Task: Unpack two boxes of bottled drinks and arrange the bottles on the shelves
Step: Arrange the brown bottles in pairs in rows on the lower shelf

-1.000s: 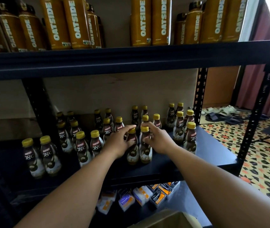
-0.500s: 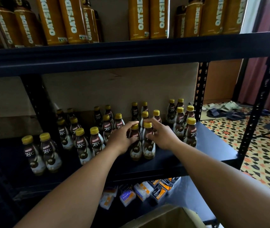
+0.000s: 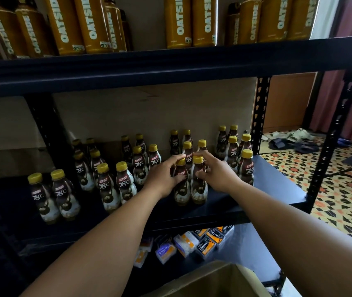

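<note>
Head view: both hands on two bottles at the middle shelf

Big dark metal rack [image 3: 170,67] fills the picture, and a patterned tile floor [image 3: 342,189] spreads away on the right. Up on the top shelf, tall brown bottles [image 3: 179,22] stand in clusters with their white lettering facing out. Below that, the middle shelf [image 3: 273,179] carries the small coffee bottles [image 3: 126,183]. They are yellow-capped and upright, set out in twos, row behind row, from a pair at the far left to a group beside the right-hand post. Down at the bottom edge, the corner of an open cardboard box [image 3: 213,279] pokes in, closest to the camera.

Now to the centre of the shelf. Two bottles stand side by side near the front edge, touching each other. The left hand [image 3: 162,179] has its fingers wrapped round the left bottle [image 3: 181,189], with the thumb up by the cap. The right hand [image 3: 218,176] grasps the right bottle [image 3: 199,189], thumb across the label and forefinger reaching up past the cap. Both bottles are upright and look to be sitting on the shelf.

On the lowest shelf, under the forearms, small orange-and-white packs [image 3: 205,243] lie in a row. Over on the floor at the back, sandals [image 3: 288,140] sit near the wall.
</note>
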The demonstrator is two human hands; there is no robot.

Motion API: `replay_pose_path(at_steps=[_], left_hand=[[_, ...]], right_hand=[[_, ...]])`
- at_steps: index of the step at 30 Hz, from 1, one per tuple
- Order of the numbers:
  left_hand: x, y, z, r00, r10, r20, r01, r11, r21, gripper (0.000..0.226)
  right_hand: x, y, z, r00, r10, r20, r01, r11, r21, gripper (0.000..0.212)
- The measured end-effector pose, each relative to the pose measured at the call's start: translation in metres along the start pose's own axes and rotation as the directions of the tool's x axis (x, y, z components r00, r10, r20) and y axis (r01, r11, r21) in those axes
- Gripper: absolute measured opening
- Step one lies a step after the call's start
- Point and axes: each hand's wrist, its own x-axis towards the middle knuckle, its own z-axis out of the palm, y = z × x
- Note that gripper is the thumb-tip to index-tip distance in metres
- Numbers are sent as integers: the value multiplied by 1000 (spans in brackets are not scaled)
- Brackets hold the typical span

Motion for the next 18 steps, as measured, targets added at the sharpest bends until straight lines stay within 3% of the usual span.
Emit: replay_pose_path(at_steps=[18], left_hand=[[0, 5, 4, 999, 31, 9, -31, 998, -45, 63]], right_hand=[[-5, 2, -10, 1000, -5, 21, 5, 1000, 23, 53]])
